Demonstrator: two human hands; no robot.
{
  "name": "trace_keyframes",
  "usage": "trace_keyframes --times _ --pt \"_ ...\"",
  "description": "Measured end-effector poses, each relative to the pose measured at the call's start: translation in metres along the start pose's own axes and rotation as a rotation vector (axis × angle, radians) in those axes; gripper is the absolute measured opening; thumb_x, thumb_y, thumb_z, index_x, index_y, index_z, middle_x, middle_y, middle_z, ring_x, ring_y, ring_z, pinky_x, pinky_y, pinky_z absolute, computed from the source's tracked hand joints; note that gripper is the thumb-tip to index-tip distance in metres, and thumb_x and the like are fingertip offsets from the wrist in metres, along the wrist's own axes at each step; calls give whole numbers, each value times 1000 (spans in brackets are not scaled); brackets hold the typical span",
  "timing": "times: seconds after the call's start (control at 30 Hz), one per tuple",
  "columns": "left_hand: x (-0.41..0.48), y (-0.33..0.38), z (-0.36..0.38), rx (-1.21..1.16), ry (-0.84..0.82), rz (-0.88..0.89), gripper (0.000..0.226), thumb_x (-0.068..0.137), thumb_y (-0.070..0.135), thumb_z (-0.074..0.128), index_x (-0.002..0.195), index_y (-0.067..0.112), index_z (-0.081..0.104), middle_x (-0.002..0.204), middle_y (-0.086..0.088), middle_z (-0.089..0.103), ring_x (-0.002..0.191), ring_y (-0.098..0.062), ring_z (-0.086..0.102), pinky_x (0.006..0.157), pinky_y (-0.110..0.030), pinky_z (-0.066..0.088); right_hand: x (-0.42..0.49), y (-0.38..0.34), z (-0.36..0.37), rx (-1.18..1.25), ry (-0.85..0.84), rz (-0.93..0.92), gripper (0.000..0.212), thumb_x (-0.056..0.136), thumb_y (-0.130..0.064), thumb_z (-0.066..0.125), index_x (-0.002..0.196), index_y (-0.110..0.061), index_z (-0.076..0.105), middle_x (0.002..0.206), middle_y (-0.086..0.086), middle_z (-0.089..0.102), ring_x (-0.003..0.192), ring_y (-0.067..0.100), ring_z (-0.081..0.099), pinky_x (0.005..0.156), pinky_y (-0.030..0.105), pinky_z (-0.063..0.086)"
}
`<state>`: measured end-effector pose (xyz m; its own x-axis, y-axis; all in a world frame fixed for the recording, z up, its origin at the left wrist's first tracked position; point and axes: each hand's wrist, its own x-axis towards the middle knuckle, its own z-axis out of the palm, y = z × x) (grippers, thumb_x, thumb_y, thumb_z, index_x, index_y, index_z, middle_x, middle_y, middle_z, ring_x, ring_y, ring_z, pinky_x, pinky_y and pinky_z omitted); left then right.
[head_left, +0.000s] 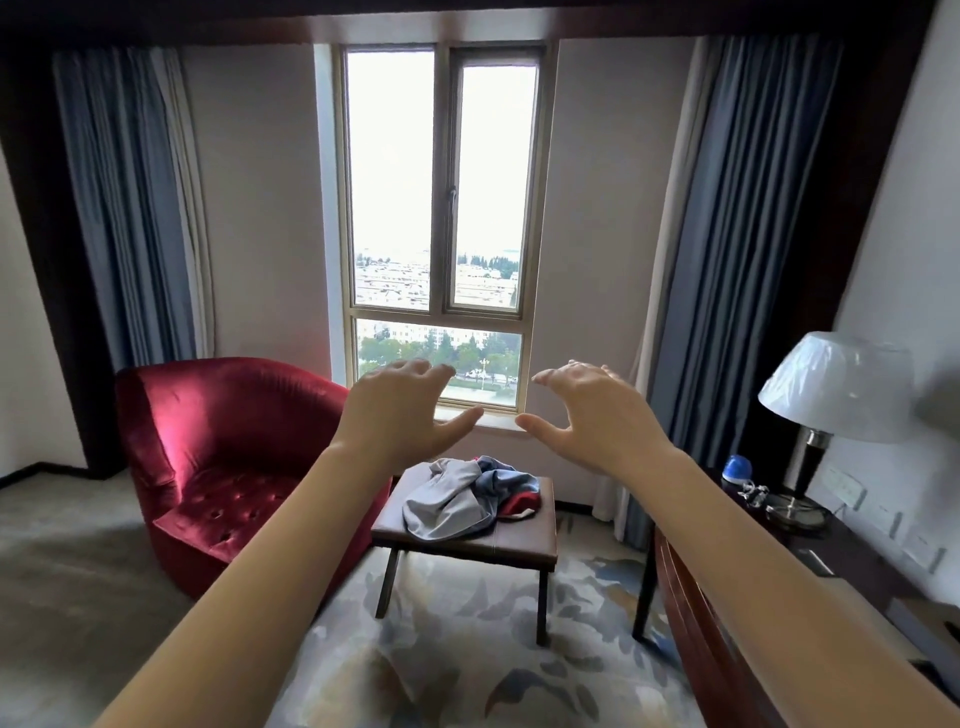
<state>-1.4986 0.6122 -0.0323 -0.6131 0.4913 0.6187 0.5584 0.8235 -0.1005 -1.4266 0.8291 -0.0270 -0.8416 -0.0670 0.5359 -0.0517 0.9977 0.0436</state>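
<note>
**A:** Entry one, the fingers?

**B:** Left hand (400, 415): fingers (415, 366) spread and gently hooked, thumb out toward the other hand, grasping nothing. Right hand (597, 415): the same, with fingers (550, 376) parted and bent, thumb pointing inward, nothing between them. The two thumb tips are near each other but not touching. Both hands are raised in the air on bare, outstretched forearms.

**A:** Entry two, what lies nearest?

**B:** Heap of clothes (457, 499), crumpled: a pale grey piece on the left, blue in the middle, a bit of red at the right edge. It lies below the fingertips and farther off, in line with the gap between the two hands. It is well apart from both and untouched.

**A:** What carries it?

**B:** Footstool (519, 545), with a brown padded top and thin dark legs. The heap covers most of the top, leaving a bare strip along the near edge.

**A:** Farther out?

**B:** Beyond the fingertips:
- Tall window (441, 208), showing rooftops and trees.
- Left curtain (130, 208) and right curtain (727, 260), blue-grey, one hanging on either side of it.

Left of the left-hand fingers:
- Red velvet armchair (228, 447), seat button-tufted, just beside the footstool.

Right of the right-hand fingers:
- Dark desk (857, 566).
- White-shaded table lamp (836, 389), standing on the desk.
- Blue-capped bottle (737, 470), near the lamp's base.

Under everything:
- Patterned carpet (441, 675).
</note>
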Motion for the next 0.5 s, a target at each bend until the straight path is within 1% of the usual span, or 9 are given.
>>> trace_keyframes --times 0.13,0.3,0.4,0.5 --pt "38 -8 40 -8 -10 -3 68 82 72 29 127 26 52 120 1 62 109 -18 58 86 -35 48 38 28 30 6 8 10 67 83 -70 42 133 -25 49 134 -2 55 129 16 45 113 45 28" --pt "97 -22 96 -1 12 -2 68 82 72 30 126 25 53 116 1 64 109 -18 57 85 -35 48 92 55 80 6 -1 -14 66 83 -69 43 133 -25 49 134 -2 55 130 16 44 114 45 26" --pt "136 -34 134 30 8 14 71 80 73 25 123 25 54 113 1 64 105 -18 58 82 -34 48 132 72 109 -5 -10 -13 67 83 -69 43 134 -26 47 134 -2 55 130 16 44 114 44 27" --pt "179 -49 168 33 10 5 77 76 75 18 121 25 55 113 2 64 103 -18 58 81 -34 48 176 92 133 -11 -10 -4 68 83 -70 42 136 -27 45 136 -2 54 130 16 44 112 44 31"
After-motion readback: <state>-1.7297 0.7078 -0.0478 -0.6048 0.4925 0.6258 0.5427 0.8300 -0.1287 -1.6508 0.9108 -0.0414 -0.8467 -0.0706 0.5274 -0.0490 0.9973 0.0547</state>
